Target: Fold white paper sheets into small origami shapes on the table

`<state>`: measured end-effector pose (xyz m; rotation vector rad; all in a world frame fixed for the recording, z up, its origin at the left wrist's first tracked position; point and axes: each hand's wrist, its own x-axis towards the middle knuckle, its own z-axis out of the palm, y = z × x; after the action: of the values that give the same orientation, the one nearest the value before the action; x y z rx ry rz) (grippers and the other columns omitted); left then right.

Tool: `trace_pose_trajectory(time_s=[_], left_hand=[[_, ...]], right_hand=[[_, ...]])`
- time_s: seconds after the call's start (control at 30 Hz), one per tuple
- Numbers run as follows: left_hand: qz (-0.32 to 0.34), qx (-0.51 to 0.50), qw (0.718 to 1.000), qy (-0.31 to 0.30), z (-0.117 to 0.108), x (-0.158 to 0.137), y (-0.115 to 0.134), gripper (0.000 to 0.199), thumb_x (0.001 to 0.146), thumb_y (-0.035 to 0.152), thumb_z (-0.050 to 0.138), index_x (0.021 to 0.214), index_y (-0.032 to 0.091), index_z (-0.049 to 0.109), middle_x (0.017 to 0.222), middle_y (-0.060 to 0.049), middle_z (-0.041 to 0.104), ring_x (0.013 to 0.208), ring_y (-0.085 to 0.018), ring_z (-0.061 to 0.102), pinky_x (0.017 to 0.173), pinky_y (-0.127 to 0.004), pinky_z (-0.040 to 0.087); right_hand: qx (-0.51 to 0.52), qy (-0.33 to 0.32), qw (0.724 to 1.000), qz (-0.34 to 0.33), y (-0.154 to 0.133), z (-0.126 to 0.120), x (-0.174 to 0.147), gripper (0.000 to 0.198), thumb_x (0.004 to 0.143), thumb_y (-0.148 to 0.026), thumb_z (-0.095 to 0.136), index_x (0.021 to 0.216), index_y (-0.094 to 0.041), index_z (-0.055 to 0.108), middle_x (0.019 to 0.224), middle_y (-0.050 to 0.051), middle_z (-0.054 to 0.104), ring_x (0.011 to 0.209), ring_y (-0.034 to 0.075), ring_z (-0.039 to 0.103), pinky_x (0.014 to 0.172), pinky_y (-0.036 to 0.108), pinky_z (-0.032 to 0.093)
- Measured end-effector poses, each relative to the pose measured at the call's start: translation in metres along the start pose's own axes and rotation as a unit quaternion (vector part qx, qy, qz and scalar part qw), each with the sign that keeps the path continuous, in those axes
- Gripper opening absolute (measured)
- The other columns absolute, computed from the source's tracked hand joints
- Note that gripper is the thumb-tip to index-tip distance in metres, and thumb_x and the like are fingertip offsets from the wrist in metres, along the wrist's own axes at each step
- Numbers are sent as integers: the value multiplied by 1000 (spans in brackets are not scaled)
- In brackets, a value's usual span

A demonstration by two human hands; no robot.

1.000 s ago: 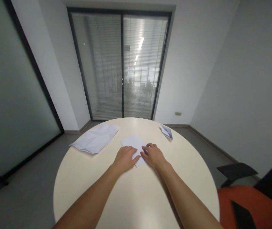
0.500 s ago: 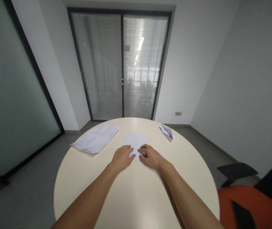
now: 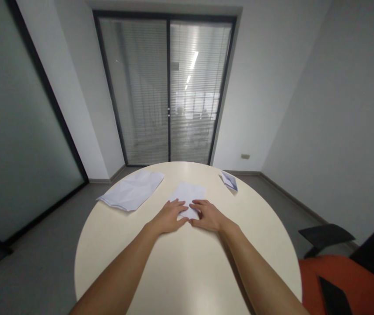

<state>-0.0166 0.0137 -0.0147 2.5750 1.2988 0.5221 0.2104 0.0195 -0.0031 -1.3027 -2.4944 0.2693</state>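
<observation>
A white sheet of paper point(image 3: 188, 191) lies on the round table in front of me, its near part between and under my fingers. My left hand point(image 3: 171, 216) rests on its left side, fingers stretched out and thumb at the near edge. On the right side lies my right hand point(image 3: 206, 215), its fingers spread over the paper and its thumb also at the near edge. The thumb tips almost meet. Both hands touch the paper without closing round it. Part of the near edge is hidden under the fingers, so its folds cannot be made out.
A larger creased stack of white paper point(image 3: 134, 190) lies at the table's left edge. At the far right stands a small folded paper point(image 3: 229, 181). The pale round tabletop point(image 3: 187, 271) surrounds my forearms. An orange chair point(image 3: 347, 280) with black armrests is at the right.
Both thumbs have come closer together at the paper's near edge. My left hand's fingers have moved slightly right over the sheet, and the paper's far part looks a little wider.
</observation>
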Motion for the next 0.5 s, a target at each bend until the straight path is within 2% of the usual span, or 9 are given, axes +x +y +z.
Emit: trace_pose_trajectory(time_s=[0.17,0.5], left_hand=[[28,-12,999,22,-3,1,-1,35,93,37,58,123,22,68,139,-7,61,132,-23,52,113,-38,39],[1,-17,999,43,-3,2,-2,28,98,36,51,115,25,70,130,-4,67,124,-21,58,107,-34,43]], right_hand=[[6,-6,1000,11,4,0,-2,72,79,-55,68,138,-15,59,146,18,52,135,34,46,113,48,35],[24,-9,999,-19,8,-1,-1,68,77,-52,72,134,-16,63,143,18,56,135,33,47,114,46,32]])
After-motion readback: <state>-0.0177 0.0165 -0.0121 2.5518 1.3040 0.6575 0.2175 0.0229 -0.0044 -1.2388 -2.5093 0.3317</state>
